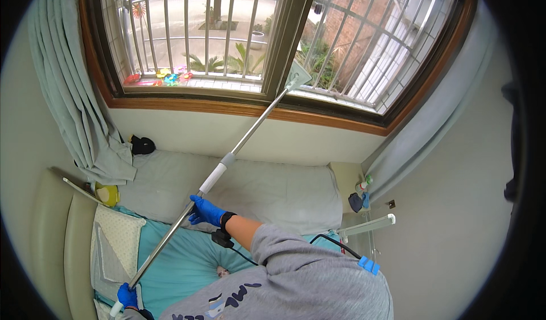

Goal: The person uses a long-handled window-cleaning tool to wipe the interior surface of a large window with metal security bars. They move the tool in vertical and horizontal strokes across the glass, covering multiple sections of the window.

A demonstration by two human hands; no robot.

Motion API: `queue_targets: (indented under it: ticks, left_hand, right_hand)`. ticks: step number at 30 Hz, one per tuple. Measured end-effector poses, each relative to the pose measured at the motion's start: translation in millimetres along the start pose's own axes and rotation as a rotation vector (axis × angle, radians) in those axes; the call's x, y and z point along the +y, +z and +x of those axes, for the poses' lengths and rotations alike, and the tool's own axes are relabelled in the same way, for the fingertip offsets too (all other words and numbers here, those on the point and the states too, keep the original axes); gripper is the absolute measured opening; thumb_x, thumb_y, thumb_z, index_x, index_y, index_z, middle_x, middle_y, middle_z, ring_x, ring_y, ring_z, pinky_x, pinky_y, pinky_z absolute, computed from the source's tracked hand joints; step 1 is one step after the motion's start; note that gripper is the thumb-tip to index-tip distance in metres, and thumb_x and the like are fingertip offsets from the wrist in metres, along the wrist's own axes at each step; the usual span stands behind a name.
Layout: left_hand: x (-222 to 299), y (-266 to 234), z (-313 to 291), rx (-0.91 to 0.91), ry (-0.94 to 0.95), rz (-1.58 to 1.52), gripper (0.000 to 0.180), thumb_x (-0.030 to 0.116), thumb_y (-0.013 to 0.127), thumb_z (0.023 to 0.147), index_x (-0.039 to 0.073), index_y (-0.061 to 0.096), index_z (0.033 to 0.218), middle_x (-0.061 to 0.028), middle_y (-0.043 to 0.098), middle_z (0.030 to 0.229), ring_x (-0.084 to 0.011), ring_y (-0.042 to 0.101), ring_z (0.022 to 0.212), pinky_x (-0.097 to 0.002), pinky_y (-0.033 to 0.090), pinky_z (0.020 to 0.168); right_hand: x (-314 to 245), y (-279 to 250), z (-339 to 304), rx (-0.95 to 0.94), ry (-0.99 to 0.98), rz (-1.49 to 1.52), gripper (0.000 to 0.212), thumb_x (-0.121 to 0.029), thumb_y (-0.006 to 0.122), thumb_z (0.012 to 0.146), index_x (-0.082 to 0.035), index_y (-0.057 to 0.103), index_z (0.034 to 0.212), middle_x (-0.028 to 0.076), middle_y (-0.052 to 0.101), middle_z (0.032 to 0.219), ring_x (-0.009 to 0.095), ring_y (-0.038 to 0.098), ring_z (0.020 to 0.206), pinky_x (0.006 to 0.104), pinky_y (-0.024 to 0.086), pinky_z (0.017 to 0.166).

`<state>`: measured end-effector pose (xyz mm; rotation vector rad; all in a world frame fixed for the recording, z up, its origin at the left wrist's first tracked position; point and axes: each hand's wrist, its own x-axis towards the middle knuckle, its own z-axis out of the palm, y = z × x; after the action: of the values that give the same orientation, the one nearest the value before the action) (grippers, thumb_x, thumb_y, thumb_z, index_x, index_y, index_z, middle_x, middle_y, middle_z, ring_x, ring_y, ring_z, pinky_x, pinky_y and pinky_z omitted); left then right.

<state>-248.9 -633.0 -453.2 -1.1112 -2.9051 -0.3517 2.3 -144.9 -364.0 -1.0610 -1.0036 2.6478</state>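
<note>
A long-handled flat mop [250,131] runs slantwise from the lower left up to the window [352,47]. Its pale, flat head [298,75] lies against the right-hand pane, low and close to the middle frame. My left hand [127,295], in a blue glove, is closed around the pole near its bottom end. Farther up, my right hand [206,211], also blue-gloved, grips the pole below the white and grey sleeve [214,177]. The fingers of both hands are partly hidden.
A bed with teal bedding [165,257] and a pillow [116,235] lies below me. Beyond it is a grey-covered surface [273,189] under the window. Curtains [68,81] hang at both sides. Small items, including a spray bottle [364,183], stand on a ledge at right. Colourful pinwheels [170,79] show behind the glass.
</note>
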Motion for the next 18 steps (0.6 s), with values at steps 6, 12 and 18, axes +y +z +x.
queue_targets:
  ticks: [6, 12, 18]
  left_hand:
    - [15.3, -20.6, 13.9, 0.043, 0.012, -0.025, 0.018, 0.017, 0.064, 0.069, 0.004, 0.053, 0.068, -0.0189, 0.053, 0.066, -0.0402, 0.054, 0.065, -0.0434, 0.042, 0.056]
    - [19.6, -45.6, 9.8, -0.086, 0.000, -0.076, 0.016, 0.017, 0.063, 0.069, 0.005, 0.053, 0.067, -0.0184, 0.054, 0.066, -0.0393, 0.054, 0.063, -0.0448, 0.041, 0.055]
    - [35.3, -66.8, -15.5, 0.057, 0.030, 0.040, 0.017, 0.021, 0.063, 0.070, 0.006, 0.054, 0.068, -0.0171, 0.053, 0.061, -0.0396, 0.054, 0.059, -0.0455, 0.041, 0.052]
  right_hand:
    - [-6.5, 9.1, -7.6, 0.048, -0.172, 0.078, 0.044, -0.044, 0.043, 0.091, -0.003, 0.055, 0.100, 0.013, 0.060, 0.080, 0.023, 0.061, 0.068, 0.0367, 0.052, 0.062]
    - [-13.7, 13.5, -22.9, 0.033, -0.143, 0.047, 0.046, -0.045, 0.043, 0.091, -0.001, 0.055, 0.101, 0.013, 0.060, 0.079, 0.023, 0.061, 0.067, 0.0367, 0.052, 0.062]
    - [-3.2, 14.2, -25.8, -0.026, -0.140, 0.079, 0.048, -0.048, 0.041, 0.091, -0.003, 0.054, 0.097, 0.013, 0.061, 0.075, 0.021, 0.061, 0.060, 0.0339, 0.053, 0.055]
